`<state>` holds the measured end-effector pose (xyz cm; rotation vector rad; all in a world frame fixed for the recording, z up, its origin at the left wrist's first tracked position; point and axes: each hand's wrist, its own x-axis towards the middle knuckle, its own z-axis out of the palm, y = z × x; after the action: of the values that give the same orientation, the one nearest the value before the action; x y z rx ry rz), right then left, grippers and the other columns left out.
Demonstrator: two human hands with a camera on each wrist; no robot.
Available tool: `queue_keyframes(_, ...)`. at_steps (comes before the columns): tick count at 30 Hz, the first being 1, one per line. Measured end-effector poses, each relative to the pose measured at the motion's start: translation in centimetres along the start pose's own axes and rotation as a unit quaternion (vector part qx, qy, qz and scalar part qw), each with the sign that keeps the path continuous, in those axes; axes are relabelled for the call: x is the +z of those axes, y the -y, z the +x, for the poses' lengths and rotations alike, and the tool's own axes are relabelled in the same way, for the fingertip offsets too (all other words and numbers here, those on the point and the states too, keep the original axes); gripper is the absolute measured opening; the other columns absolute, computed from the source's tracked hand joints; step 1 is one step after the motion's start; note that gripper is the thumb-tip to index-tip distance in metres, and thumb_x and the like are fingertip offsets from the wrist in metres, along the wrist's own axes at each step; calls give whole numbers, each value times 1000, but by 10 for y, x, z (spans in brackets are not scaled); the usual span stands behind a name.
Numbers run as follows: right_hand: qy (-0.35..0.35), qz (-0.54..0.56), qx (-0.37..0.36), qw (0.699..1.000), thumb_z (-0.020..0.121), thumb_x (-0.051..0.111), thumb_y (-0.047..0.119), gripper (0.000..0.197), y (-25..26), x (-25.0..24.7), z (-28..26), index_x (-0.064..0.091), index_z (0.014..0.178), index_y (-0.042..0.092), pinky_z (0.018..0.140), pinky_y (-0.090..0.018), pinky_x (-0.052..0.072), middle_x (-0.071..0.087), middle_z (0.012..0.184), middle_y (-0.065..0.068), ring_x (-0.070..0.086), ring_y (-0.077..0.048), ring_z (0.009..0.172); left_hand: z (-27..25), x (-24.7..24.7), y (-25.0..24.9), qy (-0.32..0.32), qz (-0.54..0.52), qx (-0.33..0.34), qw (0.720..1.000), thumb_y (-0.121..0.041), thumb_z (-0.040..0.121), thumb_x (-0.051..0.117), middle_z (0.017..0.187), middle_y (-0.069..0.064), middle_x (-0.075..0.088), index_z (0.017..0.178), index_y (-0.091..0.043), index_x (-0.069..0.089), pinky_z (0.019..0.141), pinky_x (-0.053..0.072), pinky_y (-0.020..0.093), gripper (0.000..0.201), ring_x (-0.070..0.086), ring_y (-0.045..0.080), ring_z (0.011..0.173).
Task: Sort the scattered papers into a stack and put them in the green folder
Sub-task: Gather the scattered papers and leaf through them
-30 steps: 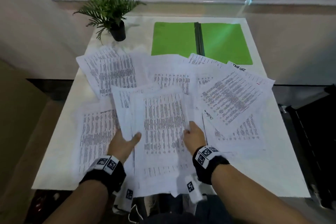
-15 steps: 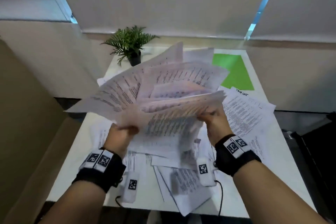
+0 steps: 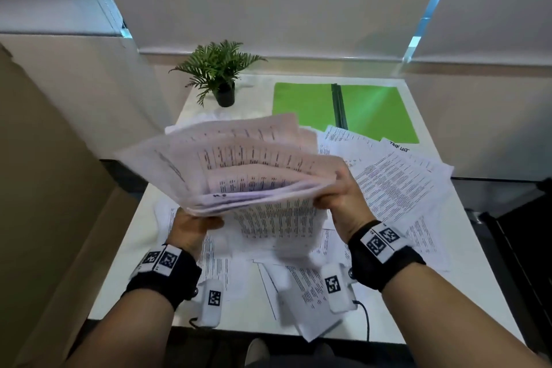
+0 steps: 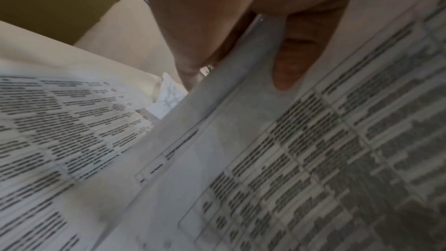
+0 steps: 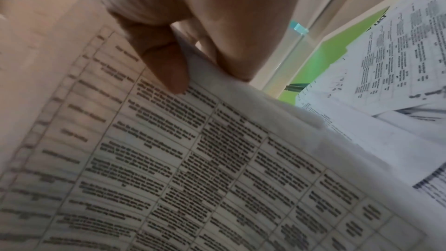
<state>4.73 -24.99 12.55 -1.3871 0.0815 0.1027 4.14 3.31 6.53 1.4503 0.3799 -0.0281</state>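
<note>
I hold a loose bundle of printed papers (image 3: 248, 167) in the air above the white table (image 3: 125, 287). My left hand (image 3: 194, 225) grips its near left corner, thumb on top. My right hand (image 3: 343, 197) grips its right edge. In the left wrist view my fingers (image 4: 294, 51) pinch the sheets (image 4: 289, 159). The right wrist view has my thumb (image 5: 166, 64) pressed on the printed top sheet (image 5: 193, 159). More papers (image 3: 403, 182) lie scattered on the table below and to the right. The green folder (image 3: 373, 110) lies open and flat at the far right, its near edge under papers.
A small potted plant (image 3: 221, 78) stands at the table's far left. One sheet (image 3: 310, 308) hangs over the near table edge. A brown panel (image 3: 44, 188) rises to the left and dark furniture (image 3: 525, 248) stands to the right.
Both hands gathered several sheets off the table and lifted them. Since half a second ago the bundle has dropped lower and flatter, uncovering the whole green folder.
</note>
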Motion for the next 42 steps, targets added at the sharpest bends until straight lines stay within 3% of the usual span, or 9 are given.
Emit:
queue_keyframes(4,21,-46,1,999,49,58,-11,57,-1,6,2,64,105,-2,75,-35,54,72,96,-13,68,-22,90,2,2,-6,1,-15,26,1000,20,69,61,75,-6,74,83,-15,76,61,57,23,41,68,6,70)
queue_keyframes(8,-29,4,-29,999,65,55,-24,46,17,21,7,63,96,8,73,-34,56,72,82,0,69,-17,84,-9,23,-43,30,-39,123,991,14,54,63,77,-3,75,74,-16,76,77,55,33,39,70,13,78)
queue_keyframes(12,-20,17,-67,997,74,53,-26,53,32,35,7,63,95,22,77,-30,57,73,84,4,70,-14,88,-4,21,-49,-5,-78,147,986,21,65,62,84,-5,75,94,-12,66,76,57,24,44,70,11,84)
queue_keyframes(18,6,-3,-63,998,58,53,-16,55,17,24,-4,57,107,8,72,-34,56,65,101,-18,64,-28,90,-9,9,-29,-6,-36,124,992,10,49,61,80,-2,75,84,-15,75,73,56,36,46,70,19,80)
queue_keyframes(24,10,66,-31,997,59,39,-24,64,17,33,-3,53,106,17,53,-21,47,55,87,-6,55,-14,70,-14,22,-36,7,-50,121,991,3,60,59,91,4,61,98,-17,56,70,48,30,43,60,16,80)
queue_keyframes(28,-5,48,-108,993,73,39,-28,58,28,52,-2,57,98,21,62,-20,49,58,87,1,57,-9,72,-16,38,-52,24,-69,162,984,-1,80,66,123,25,62,125,7,53,100,45,58,48,59,40,116)
queue_keyframes(33,-13,-126,-257,958,80,47,-20,62,29,45,-4,55,127,20,92,-22,49,51,116,-13,54,-16,107,-26,43,-56,-41,-88,196,976,-20,80,72,118,15,64,120,-10,55,93,50,41,45,62,30,107)
queue_keyframes(38,-33,-252,-309,917,83,50,-13,37,9,33,7,65,114,2,96,-30,45,48,110,-5,52,-21,110,-29,36,-47,-66,-53,201,976,-53,73,73,112,21,58,104,-39,54,81,52,40,39,60,23,91)
queue_keyframes(42,-23,-216,-274,937,77,52,-15,52,9,33,3,58,121,12,101,-30,45,48,120,-7,50,-21,118,-26,37,-47,-83,-52,218,971,-29,82,74,111,3,56,112,-37,45,84,51,30,42,58,10,94)
